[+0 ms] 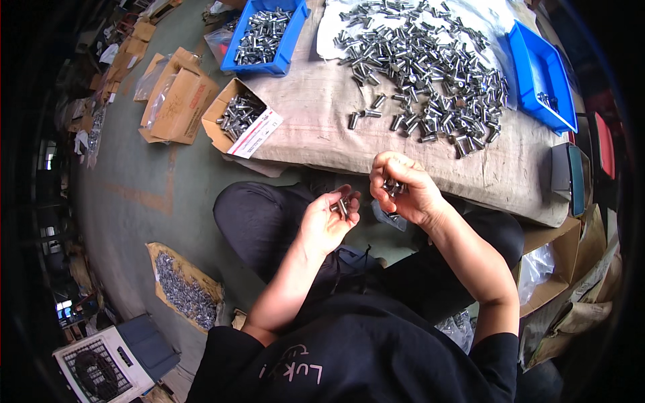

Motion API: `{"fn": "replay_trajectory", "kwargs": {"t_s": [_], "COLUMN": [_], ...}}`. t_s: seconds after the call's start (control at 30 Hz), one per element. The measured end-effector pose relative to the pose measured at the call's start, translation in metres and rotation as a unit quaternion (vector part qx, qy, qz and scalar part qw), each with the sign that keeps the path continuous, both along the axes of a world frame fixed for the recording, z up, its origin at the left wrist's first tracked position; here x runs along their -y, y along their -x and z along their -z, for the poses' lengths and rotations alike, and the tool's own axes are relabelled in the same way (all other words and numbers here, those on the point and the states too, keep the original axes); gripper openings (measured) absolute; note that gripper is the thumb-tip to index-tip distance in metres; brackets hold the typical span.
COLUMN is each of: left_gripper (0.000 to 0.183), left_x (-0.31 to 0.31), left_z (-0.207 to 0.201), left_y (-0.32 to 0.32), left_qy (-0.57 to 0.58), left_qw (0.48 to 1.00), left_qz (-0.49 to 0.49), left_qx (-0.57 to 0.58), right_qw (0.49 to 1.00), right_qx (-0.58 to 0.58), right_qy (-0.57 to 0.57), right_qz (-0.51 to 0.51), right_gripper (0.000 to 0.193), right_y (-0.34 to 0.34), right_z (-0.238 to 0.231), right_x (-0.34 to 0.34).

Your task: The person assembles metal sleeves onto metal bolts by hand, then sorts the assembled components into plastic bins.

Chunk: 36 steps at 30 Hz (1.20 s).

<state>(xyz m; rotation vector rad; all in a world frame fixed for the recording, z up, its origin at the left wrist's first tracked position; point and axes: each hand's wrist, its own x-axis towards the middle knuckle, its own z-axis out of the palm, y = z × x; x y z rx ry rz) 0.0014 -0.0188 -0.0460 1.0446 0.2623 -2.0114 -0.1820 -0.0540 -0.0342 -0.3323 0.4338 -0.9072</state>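
My left hand (329, 218) is turned palm up with its fingers curled around a couple of short, shiny metal bolts (343, 208). Beside it and slightly higher, my right hand (411, 188) is closed over several similar bolts (394, 187), partly hidden by the fingers. Both hands are over my lap, just off the table's near edge, with a small gap between them. Beyond them, a wide heap of loose silvery bolts (430, 80) is spread across the cloth-covered table (302, 101), partly on a white sheet (329, 33).
Bolts fill a blue bin (285, 64) and an open cardboard box (213, 131) at the left. Another blue bin (531, 64), at the right, holds a few pieces. On the floor are an empty-looking carton (181, 101), a tray of small metal parts (185, 289) and a fan unit (101, 369).
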Motion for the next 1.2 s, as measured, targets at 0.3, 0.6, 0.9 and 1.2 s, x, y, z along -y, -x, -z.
{"fn": "replay_trajectory", "kwargs": {"t_s": [0.3,0.6,0.9,1.2], "left_gripper": [0.023,0.030,0.031,0.030], "left_x": [-0.002,0.001,-0.001,-0.008], "left_z": [-0.001,-0.028,-0.024,-0.011], "left_y": [-0.002,0.026,0.026,0.027], "left_qy": [0.173,0.305,0.302,0.417], "left_qw": [0.984,0.935,0.927,0.837], "left_qz": [0.044,-0.032,-0.002,0.055], "left_qx": [0.001,0.179,0.224,0.351], "right_qw": [0.908,0.943,0.974,0.966], "right_qx": [-0.400,-0.297,-0.217,-0.245], "right_qy": [0.119,0.084,-0.044,-0.057], "right_qz": [-0.046,-0.127,-0.046,-0.062], "right_gripper": [0.014,0.018,0.021,0.034], "right_y": [-0.010,-0.015,-0.015,-0.016], "right_z": [-0.010,-0.019,-0.007,-0.007], "right_x": [-0.006,-0.008,-0.011,-0.009]}}
